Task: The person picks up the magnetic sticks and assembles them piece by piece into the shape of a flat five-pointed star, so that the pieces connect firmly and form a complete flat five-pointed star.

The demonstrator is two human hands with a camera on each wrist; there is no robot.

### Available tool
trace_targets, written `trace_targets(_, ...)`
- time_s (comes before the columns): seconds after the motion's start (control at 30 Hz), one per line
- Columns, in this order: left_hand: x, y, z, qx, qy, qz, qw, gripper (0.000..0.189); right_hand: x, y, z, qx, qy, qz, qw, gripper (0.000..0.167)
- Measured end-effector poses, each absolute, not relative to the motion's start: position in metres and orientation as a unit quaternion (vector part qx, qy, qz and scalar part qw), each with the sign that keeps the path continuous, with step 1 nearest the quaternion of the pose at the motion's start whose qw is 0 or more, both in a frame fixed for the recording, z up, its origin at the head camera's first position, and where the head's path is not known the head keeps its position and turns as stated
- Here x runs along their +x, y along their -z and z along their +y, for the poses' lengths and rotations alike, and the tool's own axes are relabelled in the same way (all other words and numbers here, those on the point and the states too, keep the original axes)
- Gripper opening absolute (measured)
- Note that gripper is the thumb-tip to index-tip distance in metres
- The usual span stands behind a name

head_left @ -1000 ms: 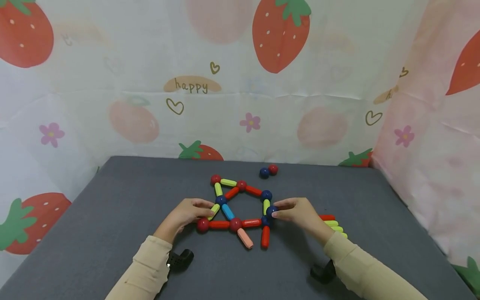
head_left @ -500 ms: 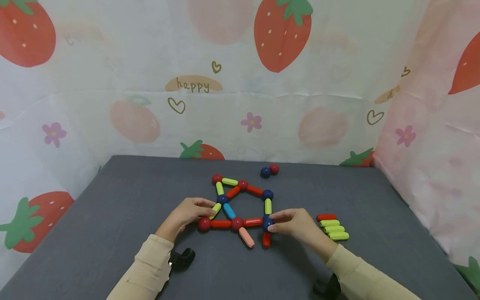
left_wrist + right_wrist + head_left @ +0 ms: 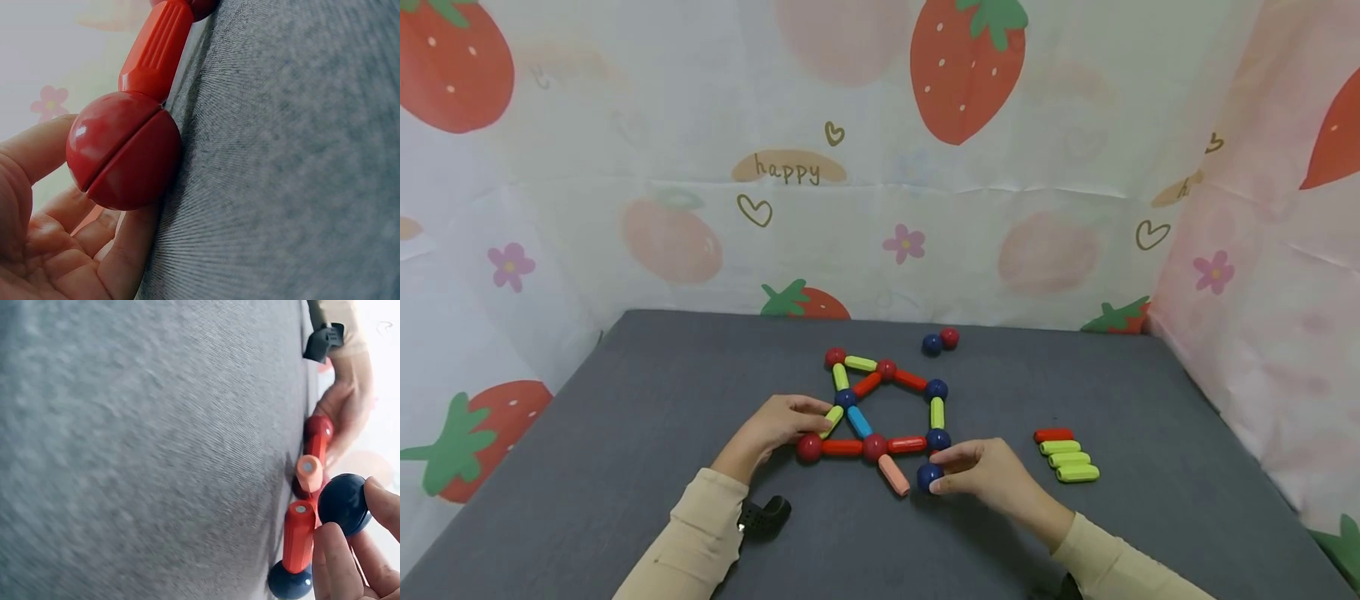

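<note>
A flat figure of magnetic rods and balls lies on the grey table, with a red ball [image 3: 875, 447] at its lower middle. My left hand [image 3: 778, 427] pinches the yellow-green rod [image 3: 831, 421] at its left side, beside a red corner ball [image 3: 125, 150]. Between thumb and fingers, my right hand [image 3: 1000, 483] holds a loose blue ball [image 3: 929, 477], close to the free end of a red rod [image 3: 299, 540]. That rod, mostly hidden in the head view, runs from a blue corner ball [image 3: 937, 440]. A pink rod [image 3: 893, 475] sticks out toward the front.
To the right lie a red rod [image 3: 1053, 434] and several yellow-green rods [image 3: 1064, 459] in a row. Behind the figure, a blue ball [image 3: 932, 344] and a red ball [image 3: 950, 337] sit together. A strawberry-printed cloth [image 3: 880, 208] hangs past the table's far edge.
My right hand has carried the blue ball toward the front, past the blue corner ball to the red rod's free end. My left hand has stayed at the yellow-green rod.
</note>
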State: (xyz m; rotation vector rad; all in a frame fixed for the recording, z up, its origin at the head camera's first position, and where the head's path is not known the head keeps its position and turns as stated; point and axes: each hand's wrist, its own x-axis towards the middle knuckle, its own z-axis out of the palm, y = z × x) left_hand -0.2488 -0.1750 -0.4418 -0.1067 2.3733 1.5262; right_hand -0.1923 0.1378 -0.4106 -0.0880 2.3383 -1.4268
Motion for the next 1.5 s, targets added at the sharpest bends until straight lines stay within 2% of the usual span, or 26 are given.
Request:
trace_targets(0.93, -0.250, 0.442, -0.174, -0.044, -0.543, 0.824, 0.158, 0.041, -0.177, 0.419, 0.135, -0.133, 0.454, 0.865, 0.167, 0.031)
trace_targets(1.5, -0.246, 0.436, -0.172, -0.040, -0.536, 0.830, 0.150, 0.040, -0.176, 0.424, 0.137, -0.158, 0.451, 0.862, 0.170, 0.029)
